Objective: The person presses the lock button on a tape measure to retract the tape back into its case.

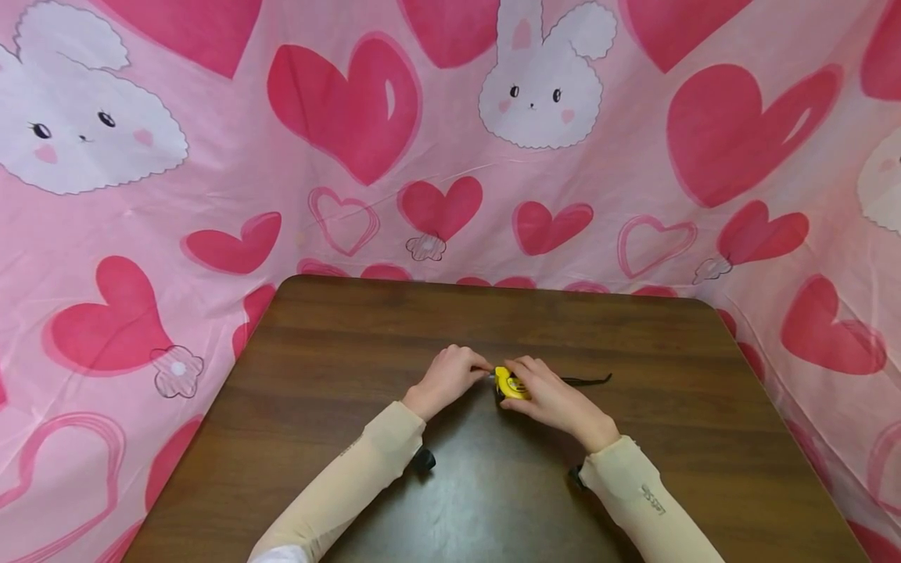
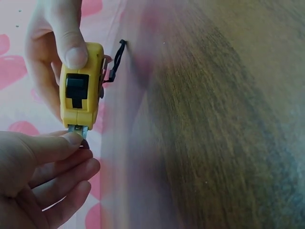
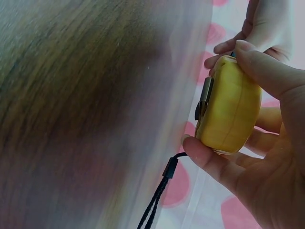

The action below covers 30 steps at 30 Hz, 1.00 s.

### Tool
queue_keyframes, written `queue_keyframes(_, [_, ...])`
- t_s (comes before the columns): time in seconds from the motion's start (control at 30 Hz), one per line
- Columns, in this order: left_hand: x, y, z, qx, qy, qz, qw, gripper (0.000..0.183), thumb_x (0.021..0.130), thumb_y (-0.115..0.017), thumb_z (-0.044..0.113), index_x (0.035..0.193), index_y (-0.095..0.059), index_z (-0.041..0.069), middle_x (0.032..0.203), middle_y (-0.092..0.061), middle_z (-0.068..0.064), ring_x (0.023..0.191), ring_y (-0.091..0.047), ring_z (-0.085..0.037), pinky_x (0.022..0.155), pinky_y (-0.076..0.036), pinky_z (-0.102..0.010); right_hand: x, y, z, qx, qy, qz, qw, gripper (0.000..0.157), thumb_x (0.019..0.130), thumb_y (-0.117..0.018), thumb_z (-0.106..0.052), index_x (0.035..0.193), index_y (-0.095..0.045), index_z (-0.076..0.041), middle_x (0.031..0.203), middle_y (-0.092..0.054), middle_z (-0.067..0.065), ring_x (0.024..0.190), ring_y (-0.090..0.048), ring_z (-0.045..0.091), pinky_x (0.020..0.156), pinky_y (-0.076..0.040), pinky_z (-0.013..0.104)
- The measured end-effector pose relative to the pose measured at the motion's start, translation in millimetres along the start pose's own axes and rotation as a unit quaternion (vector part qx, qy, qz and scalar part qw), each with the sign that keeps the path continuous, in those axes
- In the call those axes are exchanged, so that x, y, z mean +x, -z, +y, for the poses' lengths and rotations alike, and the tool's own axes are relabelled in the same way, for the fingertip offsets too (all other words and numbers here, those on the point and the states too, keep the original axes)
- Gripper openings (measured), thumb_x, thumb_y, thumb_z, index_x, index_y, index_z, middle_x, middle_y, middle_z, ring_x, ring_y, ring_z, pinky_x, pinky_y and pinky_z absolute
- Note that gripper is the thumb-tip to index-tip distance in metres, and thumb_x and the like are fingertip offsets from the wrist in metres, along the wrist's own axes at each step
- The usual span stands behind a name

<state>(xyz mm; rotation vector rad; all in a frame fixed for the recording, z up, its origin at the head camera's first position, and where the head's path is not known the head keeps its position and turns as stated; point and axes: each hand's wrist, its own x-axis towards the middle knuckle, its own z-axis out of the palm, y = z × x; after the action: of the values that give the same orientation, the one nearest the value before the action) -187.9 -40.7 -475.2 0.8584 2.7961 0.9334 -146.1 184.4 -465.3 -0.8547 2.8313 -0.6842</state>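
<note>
A yellow tape measure (image 1: 511,384) is held above the brown table by my right hand (image 1: 556,397), whose thumb and fingers grip its case. In the left wrist view a black lock button shows on the tape measure (image 2: 82,107). The thumb and index finger of my left hand (image 1: 450,378) pinch the metal end of the blade (image 2: 78,129) just outside the case. A black wrist strap (image 1: 591,381) hangs from the tape measure; in the right wrist view the cord (image 3: 159,191) trails down from the case. A metal clip (image 3: 205,94) sits on one side of the case.
The brown wooden table (image 1: 422,317) has rounded far corners. A pink cloth (image 1: 591,172) with hearts and rabbits hangs behind it and at both sides. Dark wrist cameras (image 1: 424,460) hang under both beige sleeves (image 1: 338,485).
</note>
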Motion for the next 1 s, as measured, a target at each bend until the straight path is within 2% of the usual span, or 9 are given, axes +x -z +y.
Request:
queue_keyframes(0.53, [-0.6, -3.6, 0.7, 0.002, -0.009, 0.003, 1.0, 0.018, 0.097, -0.075, 0.015, 0.114, -0.082, 0.012, 0.109, -0.079, -0.002, 0.095, -0.072, -0.016, 0.089, -0.059, -0.033, -1.0, -2.9, -2.7, 0.0, 0.01, 0.006, 1.0, 0.07, 0.093, -0.08, -0.035, 0.146, -0.053, 0.004, 0.134, -0.058, 0.014, 0.113, -0.057, 0.026, 0.101, -0.053, 0.047])
queue_keyframes(1.0, [-1.9, -0.7, 2.7, -0.015, -0.03, -0.013, 0.9994, 0.021, 0.099, -0.073, 0.015, 0.117, -0.08, 0.009, 0.114, -0.078, -0.004, 0.1, -0.073, -0.016, 0.092, -0.059, -0.031, -2.4, -2.2, -3.6, 0.011, 0.003, 0.005, 1.0, 0.07, 0.093, -0.08, -0.035, 0.146, -0.053, 0.002, 0.134, -0.058, 0.013, 0.112, -0.056, 0.024, 0.1, -0.054, 0.047])
